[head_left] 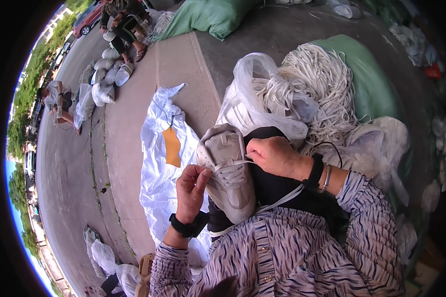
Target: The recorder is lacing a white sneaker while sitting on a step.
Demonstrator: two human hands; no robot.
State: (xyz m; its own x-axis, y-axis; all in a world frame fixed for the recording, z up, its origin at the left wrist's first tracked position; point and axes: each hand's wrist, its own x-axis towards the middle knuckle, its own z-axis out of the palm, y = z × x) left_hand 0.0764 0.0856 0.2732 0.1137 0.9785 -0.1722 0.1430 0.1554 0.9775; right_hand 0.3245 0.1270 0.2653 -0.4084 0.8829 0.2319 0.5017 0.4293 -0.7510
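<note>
pale grey sneaker (226, 171) lying sole-down across the lap, toe pointing away, white lace (231, 168) half threaded through its eyelets. left hand (192, 190) at the sneaker's left edge, fingers pinched shut on one lace end. right hand (272, 156) at the sneaker's right edge, curled closed, pulling the other lace end taut across the tongue. probably light and fairly soft in the upper, stiffer at the sole; best gripped by the sole edge or heel, not by the mesh. lace thin, limp, likely slippery at the tip, easiest held close to its end. black wrist strap on each forearm, silver bangle (326, 178) on the right. behind the sneaker, a clear plastic bag (255, 99) and a heap of white laces (317, 84) on a green sack (376, 89). left of the sneaker, white sheeting (156, 163) on the concrete with an orange tag (172, 147). far beyond, other people seated by filled bags.
</note>
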